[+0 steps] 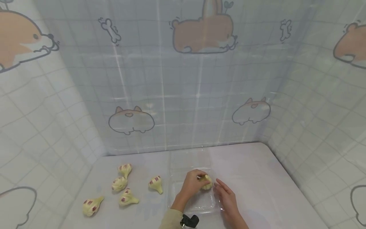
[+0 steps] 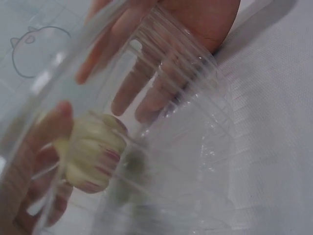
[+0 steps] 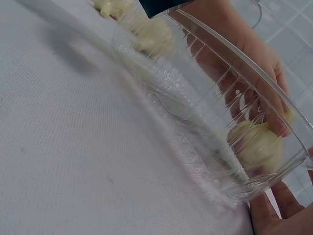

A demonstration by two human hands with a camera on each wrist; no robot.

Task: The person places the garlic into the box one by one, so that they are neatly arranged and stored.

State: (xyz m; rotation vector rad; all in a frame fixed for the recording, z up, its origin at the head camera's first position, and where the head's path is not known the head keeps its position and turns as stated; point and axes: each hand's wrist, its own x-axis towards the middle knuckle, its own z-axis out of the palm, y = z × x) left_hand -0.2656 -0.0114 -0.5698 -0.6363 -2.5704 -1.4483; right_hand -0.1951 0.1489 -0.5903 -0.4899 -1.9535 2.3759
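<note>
My left hand point(image 1: 191, 185) pinches a garlic bulb point(image 1: 207, 184) by its stalk, reaching inside a clear plastic clamshell box point(image 1: 197, 210). Pale yellow with purple patches, the bulb point(image 2: 93, 156) is seen through the clear wall in the left wrist view, its stalk towards the fingers. In the right wrist view the same bulb point(image 3: 259, 149) hangs close over the box floor, near one end wall. Along the box's right side lies my right hand point(image 1: 228, 197), its fingers extended and close against the outside of the wall.
More garlic bulbs lie on the white table left of the box: one bulb point(image 1: 156, 184) close by and several farther left, among them a bulb point(image 1: 92, 206) near the table's left side. The box's lid point(image 1: 190, 159) lies folded back behind it. Patterned curtains point(image 1: 183, 82) enclose the table.
</note>
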